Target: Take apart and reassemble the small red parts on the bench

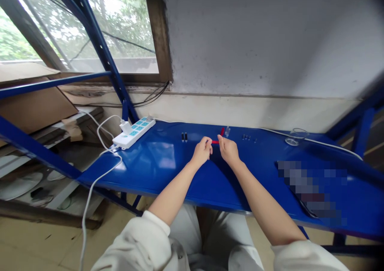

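Note:
Both my hands meet over the middle of a blue metal table (pixel 168 171). My left hand (pixel 202 151) and my right hand (pixel 228 149) are closed, pinching the two ends of a small red stick-like piece (pixel 215 142) between them. Just beyond the fingers lie another small red part (pixel 222 131) and a clear plastic piece (pixel 227 131). Two small dark parts (pixel 184 137) sit to the left of my hands, and several tiny dark parts (pixel 246 137) lie to the right.
A white power strip (pixel 135 132) with a plugged-in charger and white cable lies at the table's back left. A clear ring (pixel 291 141) and thin wire lie at the back right. A blurred patch covers part of the right side. Cardboard and shelving stand at left.

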Demonstrator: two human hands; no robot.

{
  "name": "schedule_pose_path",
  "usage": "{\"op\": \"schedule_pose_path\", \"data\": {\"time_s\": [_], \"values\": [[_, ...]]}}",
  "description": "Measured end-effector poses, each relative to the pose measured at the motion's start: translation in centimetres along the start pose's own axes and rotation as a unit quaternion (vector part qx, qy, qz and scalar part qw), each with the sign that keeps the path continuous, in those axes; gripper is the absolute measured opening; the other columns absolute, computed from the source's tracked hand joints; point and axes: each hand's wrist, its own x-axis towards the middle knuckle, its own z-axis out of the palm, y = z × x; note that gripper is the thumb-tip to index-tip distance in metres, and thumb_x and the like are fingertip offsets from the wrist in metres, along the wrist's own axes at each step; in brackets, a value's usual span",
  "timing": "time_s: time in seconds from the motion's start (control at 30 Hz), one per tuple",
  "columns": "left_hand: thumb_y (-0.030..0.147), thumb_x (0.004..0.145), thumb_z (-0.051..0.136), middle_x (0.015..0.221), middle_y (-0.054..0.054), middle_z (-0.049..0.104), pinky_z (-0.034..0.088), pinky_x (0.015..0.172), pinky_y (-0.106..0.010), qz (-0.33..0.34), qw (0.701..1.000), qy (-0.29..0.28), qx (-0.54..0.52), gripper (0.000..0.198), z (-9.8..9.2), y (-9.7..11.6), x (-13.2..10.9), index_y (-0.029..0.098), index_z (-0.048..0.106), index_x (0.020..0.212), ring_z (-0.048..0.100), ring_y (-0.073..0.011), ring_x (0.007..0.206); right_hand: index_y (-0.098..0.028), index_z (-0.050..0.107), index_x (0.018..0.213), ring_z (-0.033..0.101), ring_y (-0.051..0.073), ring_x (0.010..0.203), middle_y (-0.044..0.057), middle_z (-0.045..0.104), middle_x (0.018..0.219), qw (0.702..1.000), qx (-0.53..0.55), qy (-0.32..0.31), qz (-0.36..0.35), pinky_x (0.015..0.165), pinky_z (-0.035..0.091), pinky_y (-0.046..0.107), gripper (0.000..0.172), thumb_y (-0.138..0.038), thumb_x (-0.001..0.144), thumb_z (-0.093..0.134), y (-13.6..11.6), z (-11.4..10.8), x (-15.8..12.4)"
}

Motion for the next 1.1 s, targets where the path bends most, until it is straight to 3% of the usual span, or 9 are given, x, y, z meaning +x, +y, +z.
{"op": "schedule_pose_path", "data": {"time_s": [0.13, 0.3, 0.7, 0.87, 0.97, 1.1], "values": [[0.052, 0.084, 0.029, 0.043, 0.006, 0.043, 0.032, 0.037, -0.018, -0.045, 0.998, 0.011, -0.030, 0.041, 0.0, 0.0, 0.1, 0.017, 0.042, 0.067, 0.039, -0.0056, 0.032, -0.018, 0.051, 0.060, 0.049, 0.013, 0.052, 0.005, 0.056, 0.057, 1.000, -0.017, -0.007, -0.010, 0.053, 0.027, 0.024, 0.058, -0.047, 0.090, 0.010, 0.0, -0.2, 0.0], [0.057, 0.080, 0.035, 0.038, 0.006, 0.039, 0.030, 0.035, -0.018, -0.074, 0.989, 0.044, -0.119, 0.045, -0.1, -0.1, 0.5, 0.017, 0.040, 0.060, 0.037, -0.0058, 0.031, -0.019, 0.047, 0.058, 0.045, 0.012, 0.052, 0.003, 0.052, 0.056, 0.999, 0.030, 0.004, -0.035, 0.054, 0.028, 0.023, 0.052, -0.049, 0.089, 0.018, 0.0, -0.3, 0.1], [0.052, 0.083, 0.034, 0.050, 0.005, 0.046, 0.027, 0.036, -0.017, -0.039, 0.974, 0.187, -0.123, 0.042, -1.0, 0.1, 0.9, 0.016, 0.041, 0.064, 0.036, -0.0028, 0.033, -0.018, 0.053, 0.077, 0.048, 0.013, 0.061, 0.004, 0.055, 0.070, 0.995, 0.102, 0.020, -0.010, 0.059, 0.034, 0.022, 0.038, -0.048, 0.086, 0.031, 0.1, -0.3, 0.1], [0.053, 0.080, 0.040, 0.049, 0.004, 0.047, 0.027, 0.036, -0.017, -0.045, 0.982, 0.142, -0.113, 0.042, -0.8, 0.3, 0.7, 0.015, 0.044, 0.062, 0.036, -0.0029, 0.033, -0.018, 0.052, 0.076, 0.049, 0.013, 0.061, 0.003, 0.055, 0.067, 0.978, 0.198, 0.051, 0.039, 0.060, 0.037, 0.024, 0.037, -0.048, 0.085, 0.034, -0.2, -0.3, 0.2], [0.054, 0.078, 0.043, 0.050, 0.004, 0.048, 0.027, 0.036, -0.017, -0.042, 0.987, 0.103, -0.117, 0.042, -0.6, 0.3, 0.6, 0.015, 0.047, 0.065, 0.038, -0.0032, 0.034, -0.018, 0.052, 0.072, 0.048, 0.012, 0.058, 0.001, 0.054, 0.063, 0.965, 0.260, 0.000, 0.037, 0.057, 0.038, 0.023, 0.036, -0.050, 0.082, 0.038, -0.6, 0.3, 0.0], [0.054, 0.078, 0.044, 0.049, 0.005, 0.044, 0.027, 0.036, -0.017, -0.025, 0.987, 0.105, -0.121, 0.042, -0.6, 0.4, 0.6, 0.014, 0.049, 0.065, 0.038, -0.0033, 0.035, -0.018, 0.052, 0.072, 0.048, 0.011, 0.055, -0.001, 0.054, 0.061, 0.944, 0.319, -0.082, 0.016, 0.055, 0.038, 0.023, 0.034, -0.049, 0.080, 0.042, -0.9, 1.2, -0.2]]}}
